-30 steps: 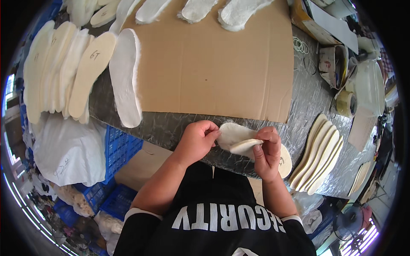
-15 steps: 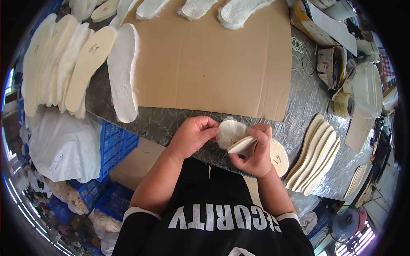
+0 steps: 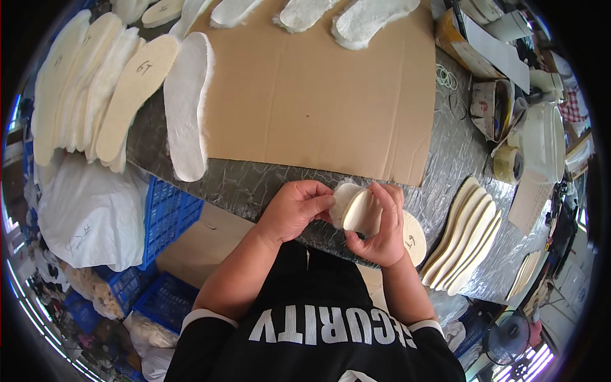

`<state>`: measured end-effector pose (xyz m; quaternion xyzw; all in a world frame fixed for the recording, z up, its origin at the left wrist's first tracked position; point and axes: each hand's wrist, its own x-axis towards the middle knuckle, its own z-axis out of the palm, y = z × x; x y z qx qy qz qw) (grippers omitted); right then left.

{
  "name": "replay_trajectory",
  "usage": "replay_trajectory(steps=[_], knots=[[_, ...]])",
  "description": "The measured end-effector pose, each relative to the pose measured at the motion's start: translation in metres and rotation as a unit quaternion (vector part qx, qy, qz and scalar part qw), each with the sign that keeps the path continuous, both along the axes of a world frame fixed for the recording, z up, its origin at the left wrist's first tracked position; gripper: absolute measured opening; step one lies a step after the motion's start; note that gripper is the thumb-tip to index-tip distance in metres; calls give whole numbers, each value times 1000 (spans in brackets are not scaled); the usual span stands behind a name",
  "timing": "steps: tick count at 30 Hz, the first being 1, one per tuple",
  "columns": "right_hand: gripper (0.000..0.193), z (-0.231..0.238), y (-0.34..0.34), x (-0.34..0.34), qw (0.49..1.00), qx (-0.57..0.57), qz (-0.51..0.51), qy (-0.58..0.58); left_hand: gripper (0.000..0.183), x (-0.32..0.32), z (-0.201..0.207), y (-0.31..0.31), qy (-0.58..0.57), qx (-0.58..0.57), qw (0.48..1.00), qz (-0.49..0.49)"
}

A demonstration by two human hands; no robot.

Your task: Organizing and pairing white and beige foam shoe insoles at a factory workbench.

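Both hands pinch one fleecy insole [image 3: 356, 207] above the table's [image 3: 254, 184] near edge, left hand [image 3: 294, 210] gripping its fuzzy end, right hand [image 3: 380, 226] curling it, so the bending step seems underway and calls for steady pressure.

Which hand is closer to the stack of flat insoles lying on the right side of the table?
Right. The right hand is just left of the stack of insoles, holding the folded fleecy insole. The left hand grips it from the far side, farther from the stack.
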<state>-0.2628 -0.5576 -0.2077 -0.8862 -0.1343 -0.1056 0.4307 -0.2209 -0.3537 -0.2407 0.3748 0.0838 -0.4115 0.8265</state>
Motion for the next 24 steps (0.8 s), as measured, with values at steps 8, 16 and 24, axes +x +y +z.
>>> replay_trajectory(steps=[8, 16, 24], knots=[[68, 8, -4, 8, 998, 7, 28, 48, 15, 5, 3, -4, -69, 3, 997, -22], [70, 9, -7, 8, 998, 3, 32, 61, 17, 6, -1, -9, -63, -63, 996, -9], [70, 7, -7, 8, 997, 7, 30, 66, 15, 5, 3, -13, -45, -85, 995, 2]])
